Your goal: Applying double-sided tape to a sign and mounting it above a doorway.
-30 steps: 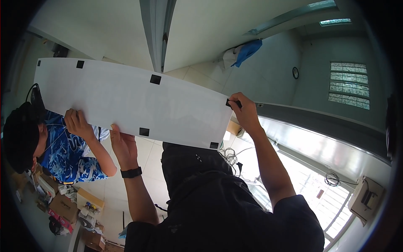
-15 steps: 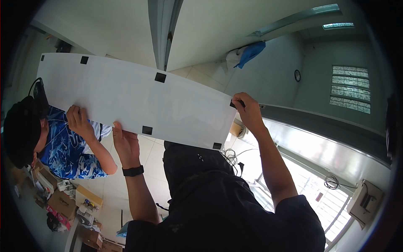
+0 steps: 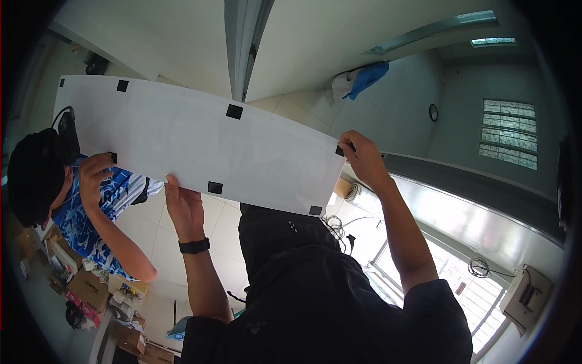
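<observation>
A long white panel (image 3: 176, 139) with black square patches along its edges stretches across in front of me. Under its near edge is my left hand (image 3: 183, 209), the thumb over the top and the fingers hidden beneath. At the panel's right end my right hand (image 3: 359, 155) is closed in a pinch over a corner patch (image 3: 340, 151). Two more patches (image 3: 214, 187) (image 3: 315, 210) show on the near edge, and others lie along the far edge. At the left, a co-worker's hand (image 3: 96, 176) touches the near edge beside another patch (image 3: 113, 158).
A co-worker in a blue patterned shirt (image 3: 91, 224) and black cap stands close on the left. Behind the panel is a door frame edge (image 3: 245, 54). Loose cables (image 3: 339, 230) lie at lower right. Cardboard boxes (image 3: 88, 290) are piled at lower left.
The co-worker's hand has drawn back left, baring a black patch on the near edge. My hands keep their hold, and the panel has barely shifted.
</observation>
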`<action>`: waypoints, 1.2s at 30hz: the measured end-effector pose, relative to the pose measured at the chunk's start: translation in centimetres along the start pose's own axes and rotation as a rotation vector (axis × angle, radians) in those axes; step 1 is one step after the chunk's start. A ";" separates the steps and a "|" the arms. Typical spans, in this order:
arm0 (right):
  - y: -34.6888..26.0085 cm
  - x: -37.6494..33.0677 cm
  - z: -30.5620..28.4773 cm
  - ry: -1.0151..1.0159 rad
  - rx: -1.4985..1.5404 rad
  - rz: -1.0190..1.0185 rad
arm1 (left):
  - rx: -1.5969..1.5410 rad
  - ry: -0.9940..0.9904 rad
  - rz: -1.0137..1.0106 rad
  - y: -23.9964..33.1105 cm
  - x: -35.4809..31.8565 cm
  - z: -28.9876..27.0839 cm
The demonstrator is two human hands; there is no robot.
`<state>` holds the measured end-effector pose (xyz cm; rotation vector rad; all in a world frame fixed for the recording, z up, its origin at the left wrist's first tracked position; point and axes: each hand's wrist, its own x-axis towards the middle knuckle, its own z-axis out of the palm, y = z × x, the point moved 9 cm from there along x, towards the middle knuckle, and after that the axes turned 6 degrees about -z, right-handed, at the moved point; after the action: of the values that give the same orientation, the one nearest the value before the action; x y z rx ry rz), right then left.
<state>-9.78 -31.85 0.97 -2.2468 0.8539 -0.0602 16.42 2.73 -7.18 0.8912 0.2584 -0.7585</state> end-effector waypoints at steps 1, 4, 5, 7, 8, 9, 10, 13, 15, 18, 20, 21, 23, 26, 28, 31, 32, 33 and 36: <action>0.3 -0.1 0.1 -0.004 0.000 -0.002 | 0.001 0.004 0.003 -0.3 -0.2 0.1; 1.3 -0.4 0.6 -0.032 -0.063 -0.014 | 0.015 0.009 0.008 -1.2 -0.3 -0.5; 1.4 -0.4 0.8 -0.041 -0.108 -0.053 | 0.028 0.007 0.008 -1.5 -0.2 -0.7; 1.6 -0.6 0.7 -0.057 -0.157 -0.094 | 0.034 0.023 0.019 -1.9 -0.5 -0.4; 1.1 -0.8 0.4 -0.038 -0.168 -0.163 | 0.043 0.035 0.028 -2.0 -0.7 -0.2; 0.6 -1.2 0.3 -0.020 -0.177 -0.233 | 0.043 0.038 0.029 -1.9 -0.7 -0.3; 0.5 -1.6 0.2 -0.022 -0.176 -0.234 | 0.057 0.051 0.027 -1.9 -0.8 -0.5; 0.4 -3.1 -0.3 -0.066 -0.153 -0.249 | 0.062 0.081 0.025 -2.3 -0.8 -0.6; 0.3 -4.2 -1.3 -0.089 -0.126 -0.259 | 0.052 0.093 0.023 -2.6 -0.9 -0.7; 0.4 -6.0 -3.9 -0.031 0.030 -0.118 | 0.017 0.048 0.022 -2.9 -1.1 -0.4; 0.2 -7.1 -5.4 0.040 0.260 -0.029 | 0.066 0.084 0.033 -2.9 -1.2 -0.9; 1.1 -7.6 -6.0 0.117 0.488 0.061 | 0.066 0.079 0.030 -3.2 -1.2 -0.8; 2.2 -8.1 -5.7 0.105 0.647 0.118 | 0.050 0.061 0.037 -3.6 -1.3 -0.5; 3.7 -8.9 -3.5 0.079 0.814 0.242 | 0.046 0.121 0.040 -4.4 -1.1 -0.9; 4.8 -9.8 -1.8 0.062 0.823 0.317 | 0.052 0.111 0.036 -4.4 -0.9 -0.7; 5.0 -10.5 0.4 0.005 0.715 0.225 | 0.050 0.088 0.036 -4.4 -0.5 -1.0; 4.4 -10.7 1.3 -0.015 0.694 0.180 | 0.040 0.071 0.038 -4.4 -0.4 -1.1; 3.8 -10.8 2.1 -0.039 0.681 0.163 | 0.042 0.073 0.037 -4.3 -0.4 -0.9; 2.7 -10.9 4.5 -0.059 0.539 0.107 | 0.046 0.057 0.041 -4.2 -0.6 0.0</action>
<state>-18.53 -24.03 -1.88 -1.6899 0.8100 -0.1542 13.11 1.41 -9.43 0.9599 0.2734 -0.7041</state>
